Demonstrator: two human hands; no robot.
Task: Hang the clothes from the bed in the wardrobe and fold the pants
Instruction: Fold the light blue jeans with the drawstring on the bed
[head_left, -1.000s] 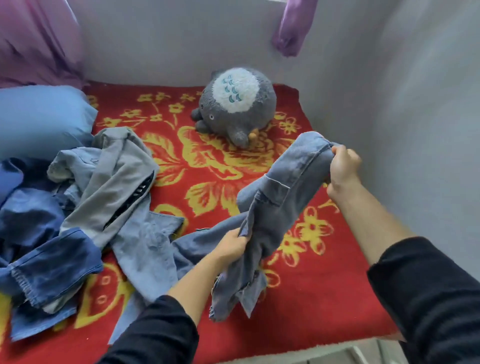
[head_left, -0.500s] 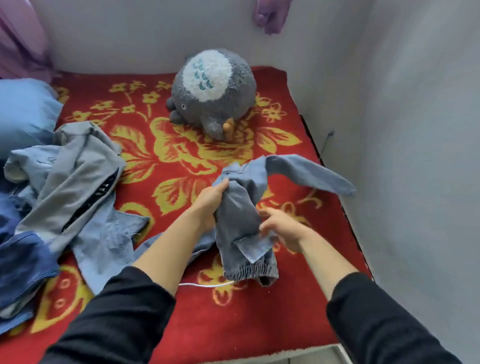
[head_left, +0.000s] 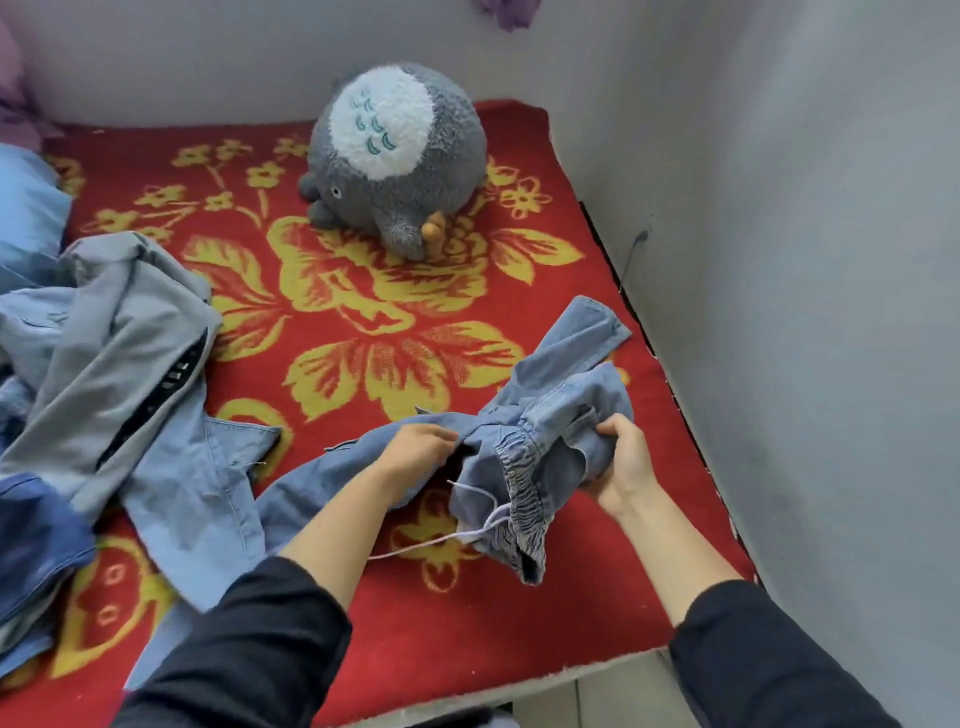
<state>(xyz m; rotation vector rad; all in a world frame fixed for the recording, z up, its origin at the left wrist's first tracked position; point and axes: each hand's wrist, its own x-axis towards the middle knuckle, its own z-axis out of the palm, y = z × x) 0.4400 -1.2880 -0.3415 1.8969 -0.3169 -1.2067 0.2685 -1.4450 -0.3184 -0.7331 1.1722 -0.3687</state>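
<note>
Light blue denim pants (head_left: 550, 431) with an elastic waistband and a white drawstring lie bunched on the red flowered bedspread (head_left: 363, 322), near its front right. My left hand (head_left: 415, 452) grips the fabric at the waist on the left side. My right hand (head_left: 623, 467) grips a bunched fold of the same pants on the right. One leg trails left under my left forearm; a cuff sticks up toward the wall. A heap of other clothes (head_left: 119, 364), grey and denim, lies at the left.
A round grey plush toy (head_left: 395, 156) sits at the back of the bed. A blue pillow (head_left: 26, 218) is at the far left. Grey walls close in the bed at the back and right. The bed's front edge runs below my arms.
The pants came down from a raised hold onto the bed. My right hand dropped from the upper leg to the waist area, and the waistband with its drawstring now faces me.
</note>
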